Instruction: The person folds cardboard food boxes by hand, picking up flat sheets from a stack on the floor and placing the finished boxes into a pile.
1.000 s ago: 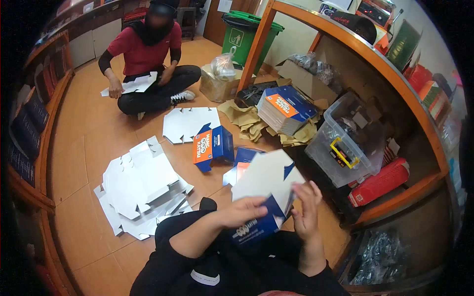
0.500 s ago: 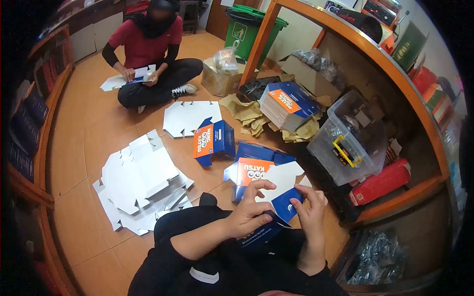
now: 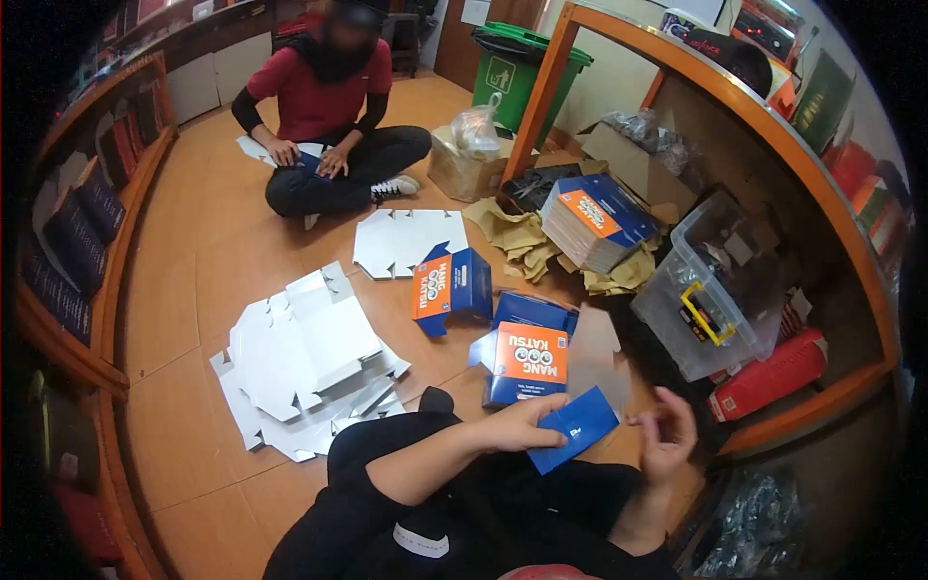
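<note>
My left hand [image 3: 522, 427] grips a blue printed carton [image 3: 577, 431] over my lap, its white flap [image 3: 594, 356] raised and blurred. My right hand [image 3: 667, 440] hovers just right of the carton with fingers apart and holds nothing. On the floor in front stands a folded orange-and-blue "Mang Katsu" box [image 3: 527, 362], with another blue one [image 3: 532, 309] behind it. A third folded box [image 3: 449, 285] stands farther off.
A pile of flat white cartons [image 3: 304, 358] lies to my left, another sheet [image 3: 406, 242] beyond. A stack of printed flats [image 3: 594, 217], a clear bin [image 3: 710, 280] and a red pack [image 3: 773, 372] sit under the wooden shelf [image 3: 773, 145]. A co-worker [image 3: 324, 97] sits opposite, folding.
The carton has come down from in front of me to my lap. My right hand has let go of it and moved right. The co-worker has drawn a sheet into the lap.
</note>
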A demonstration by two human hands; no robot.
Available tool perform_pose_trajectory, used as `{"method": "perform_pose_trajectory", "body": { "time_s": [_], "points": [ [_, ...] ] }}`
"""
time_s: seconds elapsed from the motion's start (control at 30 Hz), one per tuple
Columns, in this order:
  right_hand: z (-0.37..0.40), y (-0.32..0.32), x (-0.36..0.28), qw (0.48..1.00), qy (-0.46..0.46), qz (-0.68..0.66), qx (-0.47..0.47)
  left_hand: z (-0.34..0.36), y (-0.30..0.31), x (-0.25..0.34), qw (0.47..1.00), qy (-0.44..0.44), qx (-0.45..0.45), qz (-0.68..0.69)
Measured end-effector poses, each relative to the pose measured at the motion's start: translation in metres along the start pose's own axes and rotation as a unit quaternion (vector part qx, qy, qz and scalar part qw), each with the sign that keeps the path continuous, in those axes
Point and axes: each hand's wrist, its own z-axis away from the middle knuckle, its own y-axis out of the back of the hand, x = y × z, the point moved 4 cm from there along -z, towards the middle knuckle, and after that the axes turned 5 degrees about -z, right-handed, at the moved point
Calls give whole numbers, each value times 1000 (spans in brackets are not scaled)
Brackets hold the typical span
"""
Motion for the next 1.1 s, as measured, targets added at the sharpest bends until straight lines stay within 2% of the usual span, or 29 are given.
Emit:
{"method": "perform_pose_trajectory", "body": {
  "time_s": [0.03, 0.1, 0.13, 0.2, 0.3, 0.33, 0.43, 0.53, 0.63, 0.67, 0.8, 0.9, 0.93, 1.03, 1.07, 1.1],
  "points": [
    [0, 13, 6, 999, 0, -47, 25, -1, 2, -1, 1000, -8, 12, -26],
    [-8, 16, 8, 997, -38, -67, -3, -2, -3, -3, 1000, 3, 1, -23],
    [-7, 6, 8, 990, -71, -26, -117, -1, -6, 2, 999, 8, -10, -45],
    [2, -9, 12, 932, -128, 60, -335, 0, -10, 5, 998, 10, -25, -61],
    [10, -3, 29, 932, -218, -42, -287, 0, -7, -1, 997, 21, -50, -52],
    [15, 1, 37, 909, -310, -70, -271, 0, -6, 3, 996, 4, -42, -75],
    [19, 3, 41, 925, -270, -156, -217, -2, -1, 4, 985, -4, 15, -169],
    [5, 2, 18, 949, -115, 31, -293, -7, 0, -14, 985, 42, 10, -168],
    [13, -6, 29, 938, -87, 60, -329, -9, -13, -32, 997, 51, 33, -45],
    [16, -8, 29, 944, -110, 49, -307, -10, -9, -34, 991, 94, 15, -91],
    [24, -4, 39, 953, -138, 105, -247, -14, -6, -43, 994, 67, 74, -43],
    [22, -3, 43, 973, -98, 125, -170, -14, -5, -39, 988, 67, 117, -70],
    [21, -3, 42, 966, -141, 131, -170, -15, -3, -46, 989, 59, 115, -70],
    [20, -14, 37, 964, -107, 132, -205, -13, -4, -46, 991, 83, 90, -62],
    [22, -17, 39, 957, -124, 149, -216, -12, -5, -43, 991, 92, 89, -36],
    [23, -18, 38, 960, -117, 163, -194, -12, -4, -44, 990, 95, 91, -52]
  ]
}}
